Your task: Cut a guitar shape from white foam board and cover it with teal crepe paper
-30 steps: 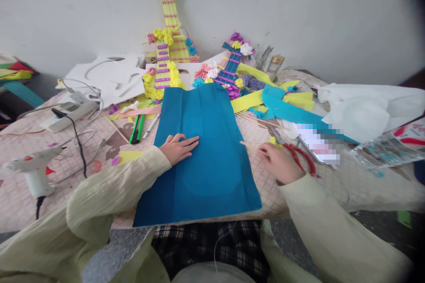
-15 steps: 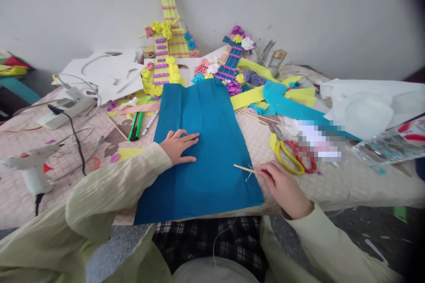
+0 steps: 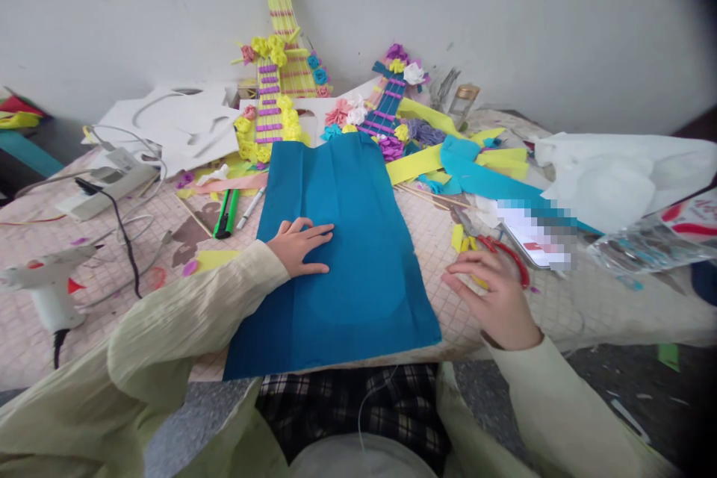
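Observation:
A long sheet of blue crepe paper (image 3: 347, 284) with fold lines lies in front of me, reaching the table's near edge. Flat on its left part rests my left hand (image 3: 302, 246), open with fingers spread. My right hand (image 3: 496, 299) hovers right of the paper, fingers loosely curved and slightly apart; I see nothing in them. Just behind it are red-and-yellow-handled scissors (image 3: 507, 248), partly covered by the hand. The small wooden stick seen before is not visible now.
A hot glue gun (image 3: 48, 287) and a power strip (image 3: 106, 190) with cables occupy the left. Near the paper lie a green utility knife (image 3: 225, 216) and a white pen (image 3: 250, 208). Flower-trimmed paper instruments (image 3: 269, 101) stand behind. A phone (image 3: 538, 243) and plastic packaging (image 3: 661, 235) lie right.
My right hand has moved right, off the blue paper's edge toward the scissors. The stick with white thread it pinched is out of sight. My left hand has stayed in place.

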Action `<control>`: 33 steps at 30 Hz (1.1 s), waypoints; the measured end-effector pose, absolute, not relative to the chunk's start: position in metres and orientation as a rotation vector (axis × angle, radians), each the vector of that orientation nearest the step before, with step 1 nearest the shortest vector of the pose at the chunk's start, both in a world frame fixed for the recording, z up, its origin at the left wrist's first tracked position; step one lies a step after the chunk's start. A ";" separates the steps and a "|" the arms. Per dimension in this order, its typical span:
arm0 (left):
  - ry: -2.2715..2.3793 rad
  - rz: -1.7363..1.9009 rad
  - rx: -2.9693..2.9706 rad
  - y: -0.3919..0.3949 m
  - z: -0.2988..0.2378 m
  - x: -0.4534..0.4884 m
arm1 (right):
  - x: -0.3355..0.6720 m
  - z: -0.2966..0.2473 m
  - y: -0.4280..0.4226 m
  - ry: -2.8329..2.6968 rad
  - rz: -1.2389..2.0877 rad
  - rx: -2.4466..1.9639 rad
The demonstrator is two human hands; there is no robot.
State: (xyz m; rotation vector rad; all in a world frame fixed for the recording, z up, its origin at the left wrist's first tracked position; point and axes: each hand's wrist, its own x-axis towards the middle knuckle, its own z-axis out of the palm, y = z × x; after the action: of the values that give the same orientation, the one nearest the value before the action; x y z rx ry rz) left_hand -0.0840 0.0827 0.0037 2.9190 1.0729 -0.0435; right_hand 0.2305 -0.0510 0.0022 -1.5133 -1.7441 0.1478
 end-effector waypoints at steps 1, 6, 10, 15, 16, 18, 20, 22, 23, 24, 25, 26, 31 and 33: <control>1.070 -0.045 2.918 0.083 0.004 -0.084 | 0.232 0.004 -0.048 -1.675 0.146 -1.508; 1.075 -0.063 2.912 0.083 0.004 -0.084 | 0.213 0.005 -0.034 -1.517 0.605 -1.323; 1.068 -0.072 2.905 0.084 0.003 -0.085 | 0.194 0.002 -0.026 -1.715 0.749 -1.216; 1.058 -0.064 2.882 0.085 0.003 -0.085 | 0.190 0.012 -0.035 -1.798 0.566 -1.359; 1.060 -0.063 2.878 0.085 0.003 -0.085 | 0.188 0.014 -0.037 -1.842 0.556 -1.363; 1.062 -0.058 2.877 0.084 0.003 -0.084 | 0.183 0.015 -0.040 -1.948 0.580 -1.348; 1.062 -0.054 2.881 0.084 0.004 -0.083 | 0.177 0.010 -0.039 -2.069 0.596 -1.362; 1.062 -0.050 2.883 0.084 0.004 -0.083 | 0.173 0.003 -0.036 -2.168 0.568 -1.435; 1.064 -0.047 2.880 0.084 0.004 -0.083 | 0.173 0.000 -0.034 -2.208 0.559 -1.474; 1.068 -0.044 2.875 0.084 0.003 -0.083 | 0.173 -0.002 -0.032 -2.236 0.556 -1.507; 1.072 -0.037 2.868 0.084 0.003 -0.083 | 0.174 -0.003 -0.031 -2.244 0.555 -1.531; 1.075 -0.028 2.860 0.084 0.003 -0.083 | 0.176 -0.003 -0.030 -2.237 0.566 -1.544; 1.072 0.004 2.835 0.083 0.003 -0.082 | 0.183 0.006 -0.028 -2.131 0.749 -1.557; 1.072 -0.002 2.834 0.083 0.003 -0.082 | 0.181 0.008 -0.028 -2.073 0.770 -1.596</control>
State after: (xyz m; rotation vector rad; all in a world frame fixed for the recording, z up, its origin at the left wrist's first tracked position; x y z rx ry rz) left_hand -0.0818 0.0832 0.0030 2.8338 1.0722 -0.0016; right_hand 0.1810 -0.0285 0.0078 -1.5958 -2.0726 0.7697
